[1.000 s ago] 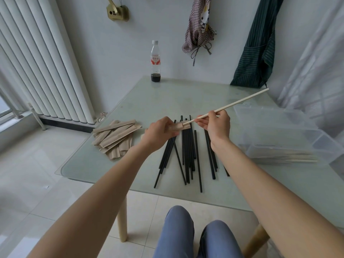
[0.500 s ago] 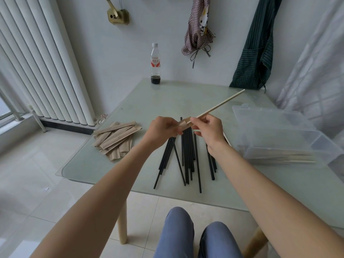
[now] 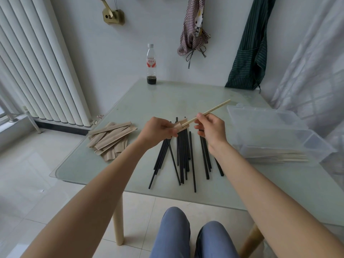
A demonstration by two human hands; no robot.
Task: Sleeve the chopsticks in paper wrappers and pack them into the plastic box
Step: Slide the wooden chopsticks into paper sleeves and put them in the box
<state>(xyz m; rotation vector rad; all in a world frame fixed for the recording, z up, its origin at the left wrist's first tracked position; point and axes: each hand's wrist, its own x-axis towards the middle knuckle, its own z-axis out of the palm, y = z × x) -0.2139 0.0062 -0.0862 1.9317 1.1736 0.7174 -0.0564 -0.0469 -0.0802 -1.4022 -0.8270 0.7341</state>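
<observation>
Up at the back of the glass table stands a bottle with a red and white label; there is writing on it, but too small to read, and a dark liquid sits low in the bottom.

Down to the hands, both raised above the table at its middle. The left hand has its fingers curled around a brown paper wrapper, gripping it with the open mouth facing right. The right hand pinches a pale chopstick between thumb and fingertips, palm turned inward, wrist bent slightly. The stick runs up and to the right from the wrapper, its lower tip right at the wrapper's mouth (whether it is already inside, I cannot tell). Both forearms reach out bare from the bottom corners and converge over the work.

Under the hands, a fan of black chopsticks lies loose on the glass, pointing roughly toward the person. To the left, a pile of empty wrappers sits near the table's edge. To the right is the clear plastic box, with pale sticks lying along its near side.

On the wall hang a checked cloth with a cartoon rabbit, a green striped apron, and a brass fitting.
</observation>
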